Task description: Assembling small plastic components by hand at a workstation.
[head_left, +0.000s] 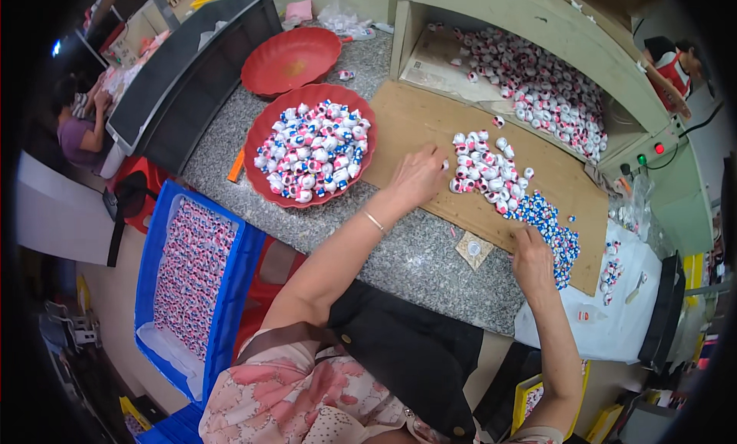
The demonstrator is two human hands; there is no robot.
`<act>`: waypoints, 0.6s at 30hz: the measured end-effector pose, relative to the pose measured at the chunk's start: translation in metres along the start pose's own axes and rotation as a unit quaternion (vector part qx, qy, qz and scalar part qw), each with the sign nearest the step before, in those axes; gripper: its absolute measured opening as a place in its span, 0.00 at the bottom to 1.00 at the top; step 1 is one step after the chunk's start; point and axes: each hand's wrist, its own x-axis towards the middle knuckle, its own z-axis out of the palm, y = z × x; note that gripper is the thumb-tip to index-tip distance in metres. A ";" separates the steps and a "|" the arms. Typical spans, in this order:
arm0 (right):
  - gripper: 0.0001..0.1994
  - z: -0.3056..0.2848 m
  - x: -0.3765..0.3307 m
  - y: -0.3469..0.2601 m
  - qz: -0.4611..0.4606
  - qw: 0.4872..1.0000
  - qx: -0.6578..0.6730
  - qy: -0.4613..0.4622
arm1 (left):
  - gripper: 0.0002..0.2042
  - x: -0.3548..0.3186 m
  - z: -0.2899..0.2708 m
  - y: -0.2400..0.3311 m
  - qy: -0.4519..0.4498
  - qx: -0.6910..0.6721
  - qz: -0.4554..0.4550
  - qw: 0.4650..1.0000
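Note:
Over a brown cardboard sheet (414, 122), my left hand (418, 175) is closed, with a small white piece (445, 165) at its fingertips. Just right of it lies a loose pile of rounded white-and-pink plastic pieces (487, 168), some showing dark openings. A heap of smaller blue-and-white pieces (546, 223) adjoins that pile. At its near left edge, my right hand (531, 260) has its fingers drawn together; whatever they pinch is too small to make out. To the left, a scalloped red bowl (253, 160) holds many white, pink and blue pieces.
Another red bowl (295, 56) sits behind the filled one. A wooden bin (430, 68) full of white-and-pink pieces stands at the back. A blue crate (249, 267) of small pieces is at left. A white sheet (618, 329) carries a small bottle (589, 313) at right.

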 end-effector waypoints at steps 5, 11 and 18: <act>0.08 0.003 -0.002 0.005 0.038 0.998 0.039 -0.040 | 0.11 -0.001 -0.005 -0.005 -0.065 -0.246 -0.100 0.962; 0.05 -0.003 0.008 0.009 0.148 0.981 0.108 -0.057 | 0.13 -0.076 -0.046 0.008 -0.131 -0.562 -0.230 0.783; 0.08 -0.014 0.004 -0.042 -0.038 0.990 0.122 -0.066 | 0.10 -0.130 -0.049 0.024 -0.130 -0.672 -0.276 0.674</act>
